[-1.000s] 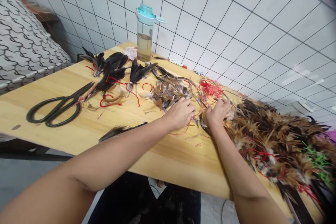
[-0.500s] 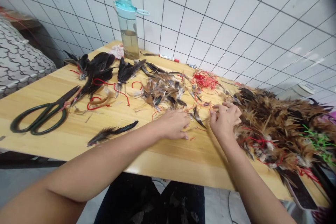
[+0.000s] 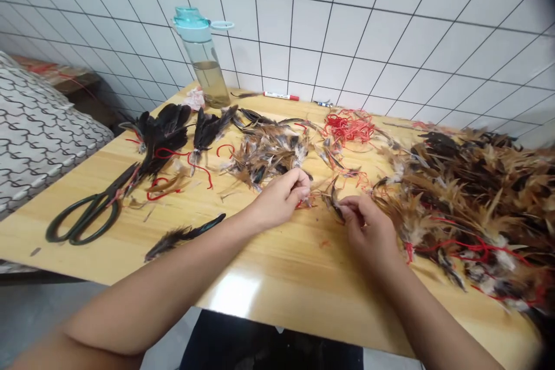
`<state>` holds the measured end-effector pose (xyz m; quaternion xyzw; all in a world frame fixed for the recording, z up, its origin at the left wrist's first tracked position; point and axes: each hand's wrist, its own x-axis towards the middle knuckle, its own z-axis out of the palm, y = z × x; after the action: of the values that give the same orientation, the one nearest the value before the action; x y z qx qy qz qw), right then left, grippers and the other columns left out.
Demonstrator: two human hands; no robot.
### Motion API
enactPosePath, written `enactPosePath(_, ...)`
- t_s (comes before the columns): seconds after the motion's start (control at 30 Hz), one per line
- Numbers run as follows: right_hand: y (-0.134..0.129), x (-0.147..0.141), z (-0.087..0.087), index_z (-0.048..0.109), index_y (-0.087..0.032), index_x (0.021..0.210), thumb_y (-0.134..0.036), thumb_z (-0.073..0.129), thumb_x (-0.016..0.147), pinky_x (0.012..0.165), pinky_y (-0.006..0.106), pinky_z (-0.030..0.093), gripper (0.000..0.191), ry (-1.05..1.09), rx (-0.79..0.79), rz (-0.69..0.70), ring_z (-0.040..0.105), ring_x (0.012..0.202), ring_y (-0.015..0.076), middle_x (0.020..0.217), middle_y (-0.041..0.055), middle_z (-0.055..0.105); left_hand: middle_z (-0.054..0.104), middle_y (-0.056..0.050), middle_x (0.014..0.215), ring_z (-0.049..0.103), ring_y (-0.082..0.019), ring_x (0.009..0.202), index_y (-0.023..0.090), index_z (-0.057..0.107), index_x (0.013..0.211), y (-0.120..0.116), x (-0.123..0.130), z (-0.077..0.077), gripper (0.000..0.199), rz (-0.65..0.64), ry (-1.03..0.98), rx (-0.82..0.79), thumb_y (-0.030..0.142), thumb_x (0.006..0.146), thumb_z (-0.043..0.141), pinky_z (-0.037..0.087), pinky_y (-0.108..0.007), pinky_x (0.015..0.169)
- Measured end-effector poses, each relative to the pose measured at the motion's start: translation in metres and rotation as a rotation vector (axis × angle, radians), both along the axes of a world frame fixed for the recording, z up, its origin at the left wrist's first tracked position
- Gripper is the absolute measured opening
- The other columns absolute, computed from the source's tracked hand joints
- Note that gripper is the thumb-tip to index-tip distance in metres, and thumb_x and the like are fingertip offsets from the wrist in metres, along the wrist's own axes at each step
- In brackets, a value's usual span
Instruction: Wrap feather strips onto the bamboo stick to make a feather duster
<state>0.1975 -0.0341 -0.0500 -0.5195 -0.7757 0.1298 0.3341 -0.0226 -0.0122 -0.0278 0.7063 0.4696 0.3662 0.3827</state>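
Note:
My left hand (image 3: pixel 288 193) is closed in a pinch at the middle of the table, with red thread and small feather bits at its fingertips. To its right, my right hand (image 3: pixel 362 217) pinches a small dark feather (image 3: pixel 333 196) between thumb and forefinger. A loose pile of brown and grey feathers (image 3: pixel 266 153) lies just behind my left hand. Behind the hands is a tangle of red thread (image 3: pixel 349 126). A large heap of brown feather bunches (image 3: pixel 477 191), some tied with red thread, spreads on the right.
Black scissors (image 3: pixel 91 214) lie at the left of the table (image 3: pixel 277 277). Dark feather bunches (image 3: pixel 167 130) sit beyond them, and a single dark feather (image 3: pixel 184 235) lies near my left forearm. A water bottle (image 3: pixel 208 69) and a red-capped marker (image 3: pixel 281 96) stand and lie at the back.
The view has shifted. My left hand's spread fingers have closed into a pinch. My right hand has come down to the small dark feather and gripped it.

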Motion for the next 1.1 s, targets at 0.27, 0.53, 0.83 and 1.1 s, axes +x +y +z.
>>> enactPosePath(0.27,-0.014,-0.020,-0.001,0.063,-0.020,0.091,-0.025,0.046,0.089,0.059,0.027,0.046,0.017,0.096,-0.190,0.098,0.059,0.062,0.0154,0.076,0.0045,0.067,0.063,-0.003,0.089,0.058,-0.011,0.080,0.015,0.059,0.096,-0.004,0.009,-0.006,0.014,-0.026,-0.365,-0.292,0.024,0.086,0.056,0.046,-0.026,0.076)
enactPosePath(0.53,-0.011,-0.025,0.006,0.066,-0.018,0.098,-0.044,0.054,0.083,0.045,0.024,0.042,0.032,0.484,-0.581,0.132,0.045,0.047,0.0107,0.056,-0.0042,0.046,0.061,0.000,0.081,0.055,-0.010,0.075,0.016,0.056,0.082,-0.011,0.017,-0.009,0.012,-0.032,-0.373,-0.270,0.027,0.084,0.059,0.044,-0.024,0.070)
enactPosePath(0.83,-0.009,-0.024,0.007,0.060,-0.019,0.068,-0.045,0.058,0.082,0.050,0.023,0.038,0.030,0.498,-0.539,0.125,0.040,0.053,0.0105,0.057,-0.0027,0.045,0.064,-0.002,0.083,0.056,-0.011,0.072,0.016,0.063,0.090,-0.011,0.020,-0.013,0.011,-0.102,-0.178,-0.128,0.021,0.083,0.057,0.045,-0.025,0.068)
enactPosePath(1.1,0.009,-0.003,0.002,0.061,-0.018,0.077,-0.045,0.059,0.081,0.053,0.023,0.033,0.027,0.678,-0.434,-0.087,0.039,0.056,0.0101,0.064,-0.0014,0.050,0.064,-0.005,0.093,0.058,-0.015,0.089,0.017,0.066,0.094,0.004,0.007,-0.020,0.015,-0.019,0.160,0.461,0.014,0.088,0.053,0.047,-0.030,0.081)
